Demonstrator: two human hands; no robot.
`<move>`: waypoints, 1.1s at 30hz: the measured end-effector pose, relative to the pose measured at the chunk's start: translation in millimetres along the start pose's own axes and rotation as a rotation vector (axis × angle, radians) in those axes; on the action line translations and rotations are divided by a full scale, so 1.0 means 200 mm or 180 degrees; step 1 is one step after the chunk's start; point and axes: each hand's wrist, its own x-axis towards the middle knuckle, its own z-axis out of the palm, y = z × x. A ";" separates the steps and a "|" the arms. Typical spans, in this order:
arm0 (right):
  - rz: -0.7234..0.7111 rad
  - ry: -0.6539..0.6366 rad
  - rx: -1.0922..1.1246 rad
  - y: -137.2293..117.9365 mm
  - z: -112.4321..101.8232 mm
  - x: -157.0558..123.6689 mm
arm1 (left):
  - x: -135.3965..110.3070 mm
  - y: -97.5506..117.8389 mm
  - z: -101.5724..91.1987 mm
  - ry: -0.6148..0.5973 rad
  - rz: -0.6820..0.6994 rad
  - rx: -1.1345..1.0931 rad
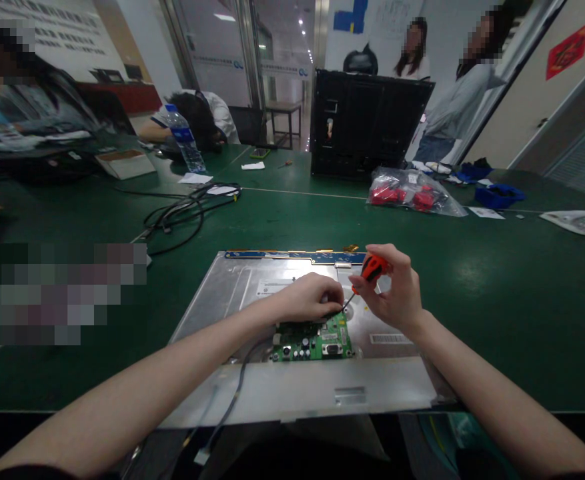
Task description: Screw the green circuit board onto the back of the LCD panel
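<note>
My right hand (pixel 395 293): grip closed on screwdriver (pixel 367 275), shaft slanting down-left toward circuit board (pixel 315 341) | my left hand (pixel 309 298): curled, pressing board's top edge beside tip, nearer the board | board: frame centre, on metal panel (pixel 252 280), green table (pixel 497 320).

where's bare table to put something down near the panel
Widest bare green table lies right of the metal panel, short of the red-parts bag. A bare strip also runs between the panel's far edge and the black monitor. Left is tighter: black cables. Crowded at the circuit board, where the left hand and right hand with the screwdriver work.
</note>
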 end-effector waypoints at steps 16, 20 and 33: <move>0.0011 -0.0116 -0.0035 -0.02 -0.02 0.01 | 0.00 0.01 -0.01 -0.0012 0.0039 -0.0017; -0.0086 -0.0081 -0.0078 -0.01 0.00 0.01 | 0.00 0.00 0.00 0.0002 0.0045 0.0000; 0.0100 -0.0285 -0.0069 -0.03 -0.02 0.00 | 0.00 0.01 0.00 0.0009 -0.0007 -0.0023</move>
